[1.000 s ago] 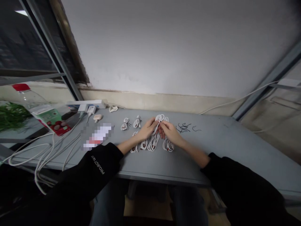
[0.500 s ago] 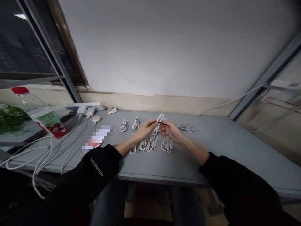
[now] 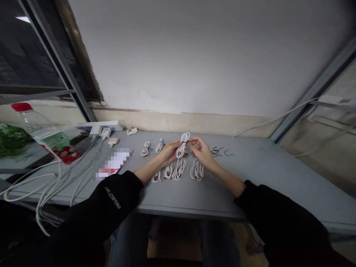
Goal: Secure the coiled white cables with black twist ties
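My left hand [image 3: 167, 152] grips a coiled white cable [image 3: 182, 149], held up over the desk. A black twist tie [image 3: 185, 142] is wrapped around the coil's middle. At the coil's right side, my right hand [image 3: 202, 152] has its thumb and forefinger pinched at the tie's end. Below my hands lie more coiled white cables, among them one coil [image 3: 179, 169] near the middle and another coil [image 3: 197, 170] under my right wrist. Two tied bundles, one a small coil [image 3: 146, 148], rest left of my left hand.
Loose black twist ties [image 3: 217, 151] lie right of my right hand on the grey desk [image 3: 267, 174]. At the left are a phone-like flat item [image 3: 114, 163], partly blurred, a pink case [image 3: 113, 141], a power strip [image 3: 111, 125], a green and red box [image 3: 59, 146] and trailing cords [image 3: 46, 185].
The held coil has tilted and dropped lower between my hands, showing more of its loops. My right hand has drawn slightly away from it, fingers now at the tie's end.
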### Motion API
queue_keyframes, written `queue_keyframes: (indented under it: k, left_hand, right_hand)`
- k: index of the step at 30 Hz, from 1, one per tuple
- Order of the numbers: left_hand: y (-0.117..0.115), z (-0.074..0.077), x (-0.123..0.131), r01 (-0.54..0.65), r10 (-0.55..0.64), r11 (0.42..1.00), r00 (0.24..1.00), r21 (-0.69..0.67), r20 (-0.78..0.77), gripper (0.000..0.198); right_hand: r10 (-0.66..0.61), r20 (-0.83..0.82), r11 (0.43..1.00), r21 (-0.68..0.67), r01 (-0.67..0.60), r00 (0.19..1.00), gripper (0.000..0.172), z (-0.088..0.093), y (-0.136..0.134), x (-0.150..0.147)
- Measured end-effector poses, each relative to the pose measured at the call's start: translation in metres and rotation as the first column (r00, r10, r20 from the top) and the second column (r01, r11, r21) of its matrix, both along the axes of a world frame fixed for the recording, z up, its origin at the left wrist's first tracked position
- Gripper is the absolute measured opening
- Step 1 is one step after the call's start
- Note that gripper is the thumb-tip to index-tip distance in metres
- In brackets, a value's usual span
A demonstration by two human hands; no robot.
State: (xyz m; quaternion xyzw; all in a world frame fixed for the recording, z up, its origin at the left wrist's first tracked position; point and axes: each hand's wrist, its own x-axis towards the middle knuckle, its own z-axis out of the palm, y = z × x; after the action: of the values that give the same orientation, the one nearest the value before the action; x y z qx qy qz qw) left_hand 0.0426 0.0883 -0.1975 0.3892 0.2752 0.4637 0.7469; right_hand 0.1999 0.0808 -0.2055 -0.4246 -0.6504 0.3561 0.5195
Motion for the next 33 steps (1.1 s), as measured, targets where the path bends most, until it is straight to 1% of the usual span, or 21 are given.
queue_keyframes:
  k: [1, 2, 4, 6, 10, 15, 19, 21, 23, 26, 29, 31, 33]
  left_hand:
    - [0.0, 0.0, -0.001, 0.006, -0.006, 1.0, 1.0, -0.01, 0.009, 0.017]
    - [0.001, 0.001, -0.001, 0.017, -0.016, 1.0, 1.0, -0.014, 0.017, 0.018]
    - [0.0, 0.002, -0.002, 0.036, -0.035, 0.999, 0.999, -0.022, 0.029, 0.022]
    - [0.0, 0.004, -0.002, 0.036, -0.034, 0.998, 0.999, -0.042, 0.042, 0.025]
    - [-0.001, 0.005, -0.003, 0.046, -0.042, 0.996, 0.998, -0.077, 0.045, 0.028]
    - [0.001, 0.001, -0.004, 0.089, -0.086, 0.994, 0.995, -0.059, 0.043, 0.023]
    - [0.002, 0.0, -0.004, 0.121, -0.119, 0.992, 0.992, -0.032, 0.043, 0.019]
    - [0.001, 0.0, -0.003, 0.125, -0.124, 0.992, 0.992, -0.022, 0.038, 0.021]
    - [0.0, 0.001, -0.002, 0.115, -0.114, 0.993, 0.993, -0.027, 0.037, 0.021]
    - [-0.001, 0.001, -0.001, 0.084, -0.083, 0.996, 0.996, -0.025, 0.03, 0.016]
    - [-0.001, 0.0, -0.001, 0.035, -0.035, 0.999, 0.999, 0.003, -0.004, 0.009]
    - [-0.001, 0.0, -0.002, -0.003, 0.003, 1.0, 1.0, 0.012, -0.029, 0.007]
    - [-0.001, 0.001, -0.003, -0.023, 0.024, 0.999, 0.998, 0.024, -0.052, 0.011]
  right_hand:
    - [-0.061, 0.073, 0.99, 0.128, 0.051, 0.995, 0.028, -0.001, -0.001, 0.0]
    - [-0.119, 0.149, 0.966, 0.248, 0.079, 0.982, 0.029, -0.001, -0.002, 0.001]
    - [-0.209, 0.287, 0.904, 0.422, 0.072, 0.935, 0.026, -0.001, -0.005, 0.003]
    - [-0.258, 0.37, 0.861, 0.507, 0.039, 0.892, 0.02, 0.001, -0.006, 0.006]
    - [-0.261, 0.45, 0.84, 0.542, -0.029, 0.854, 0.023, 0.004, -0.006, 0.012]
    - [-0.224, 0.56, 0.844, 0.521, -0.129, 0.798, 0.026, 0.005, -0.003, 0.016]
    - [-0.236, 0.619, 0.84, 0.518, -0.163, 0.749, 0.024, 0.003, -0.002, 0.015]
    - [-0.235, 0.613, 0.848, 0.509, -0.149, 0.755, 0.023, 0.003, -0.003, 0.013]
    - [-0.223, 0.58, 0.867, 0.486, -0.113, 0.784, 0.022, 0.003, -0.006, 0.01]
    - [-0.181, 0.458, 0.906, 0.421, -0.033, 0.87, 0.021, 0.002, -0.008, 0.005]
    - [-0.077, 0.233, 0.966, 0.258, 0.015, 0.969, 0.027, -0.002, -0.005, 0.001]
    - [-0.009, 0.075, 0.992, 0.123, -0.001, 0.997, 0.035, -0.004, -0.002, -0.001]
    - [0.029, -0.04, 1.0, 0.005, -0.029, 0.999, 0.041, -0.004, 0.0, -0.002]
